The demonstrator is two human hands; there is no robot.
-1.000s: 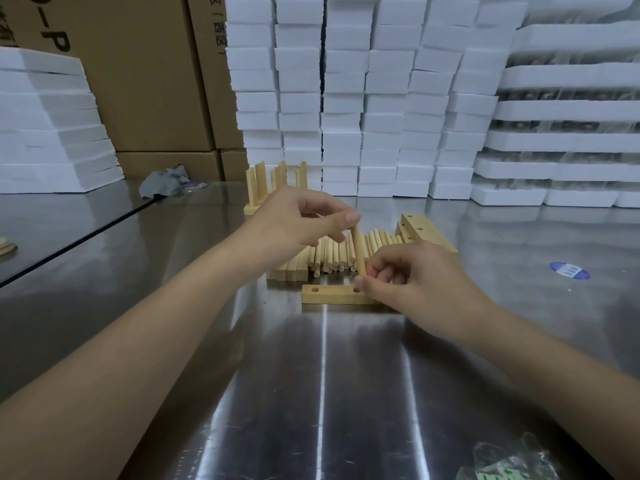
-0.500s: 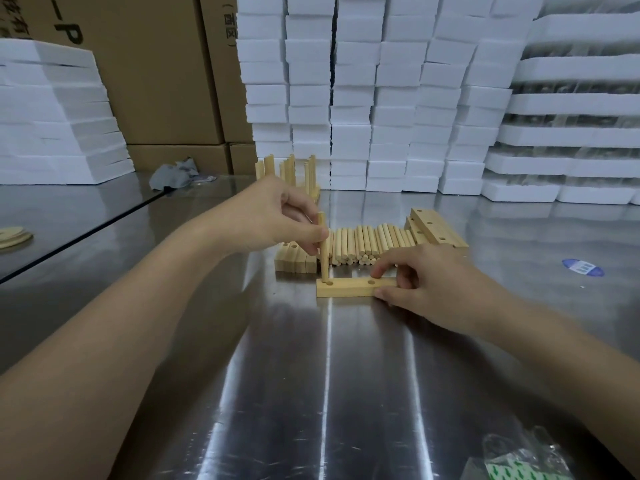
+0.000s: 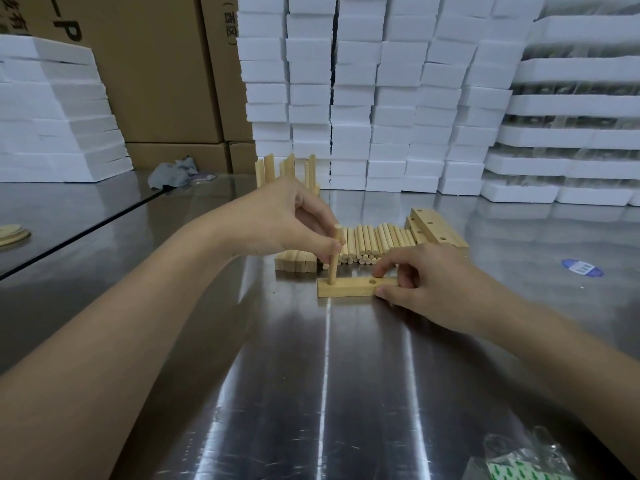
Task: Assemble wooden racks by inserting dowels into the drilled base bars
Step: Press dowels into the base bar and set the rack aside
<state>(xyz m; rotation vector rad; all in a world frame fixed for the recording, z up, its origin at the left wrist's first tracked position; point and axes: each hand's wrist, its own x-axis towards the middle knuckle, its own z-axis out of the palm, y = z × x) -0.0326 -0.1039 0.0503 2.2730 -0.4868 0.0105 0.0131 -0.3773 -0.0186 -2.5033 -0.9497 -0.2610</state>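
L hand point(image 3: 294, 220) — pinches dowel point(image 3: 333, 258) upright in base bar point(image 3: 349, 287) left hole | R hand point(image 3: 426, 282) — grips bar's right end on worktop point(image 3: 311, 375); free hole point(image 3: 373, 281) just beside R hand; bar axis runs L-R

The right hand point(image 3: 433, 282) covers the right end of the base bar point(image 3: 349, 287); the left hand point(image 3: 287, 220) hides the lower half of the finished racks point(image 3: 277, 168) — and part of the dowel point(image 3: 331, 268); the frame's edge crops the plastic bag point(image 3: 519, 459) and the wooden discs point(image 3: 10, 233); print on the blue sticker point(image 3: 581, 267) — too small to read.
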